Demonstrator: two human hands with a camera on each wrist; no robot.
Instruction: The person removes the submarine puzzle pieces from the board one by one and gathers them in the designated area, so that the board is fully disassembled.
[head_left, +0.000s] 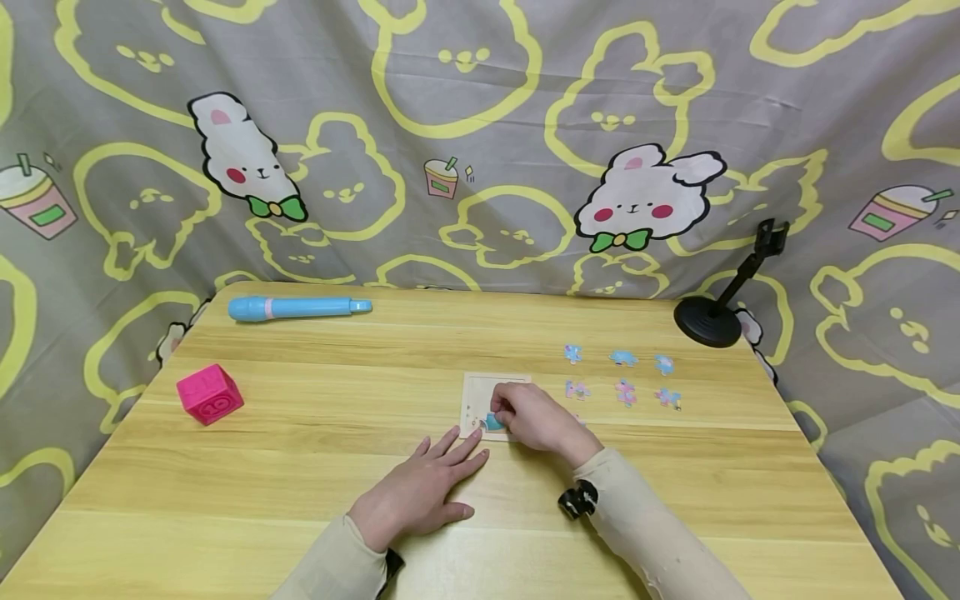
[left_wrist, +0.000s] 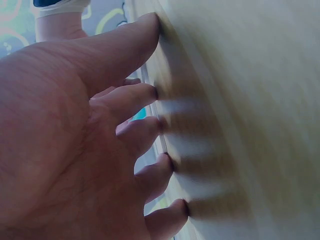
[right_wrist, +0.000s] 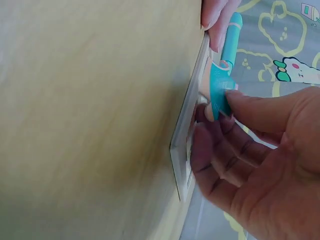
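A small square puzzle frame (head_left: pixel 466 392) with a pale border lies on the wooden table. Over its lower part, my right hand (head_left: pixel 538 419) pinches a turquoise puzzle piece (head_left: pixel 492 422). The right wrist view shows the thumb on the face of this piece (right_wrist: pixel 220 90), tilted up at the frame's inner side. My left hand (head_left: pixel 420 490) is spread flat, palm down, with fingertips on the table and at the frame's lower left corner. Several blue and pink loose puzzle pieces (head_left: pixel 626 392) lie in rows right of the frame; one is partly hidden behind my right hand.
A blue toy microphone (head_left: pixel 300 308) lies at the back left, with a pink cube (head_left: pixel 211 394) nearer the left edge. At the back right stands a black microphone stand (head_left: pixel 708 321). A patterned grey curtain (head_left: pixel 480 167) hangs behind the table (head_left: pixel 337 375).
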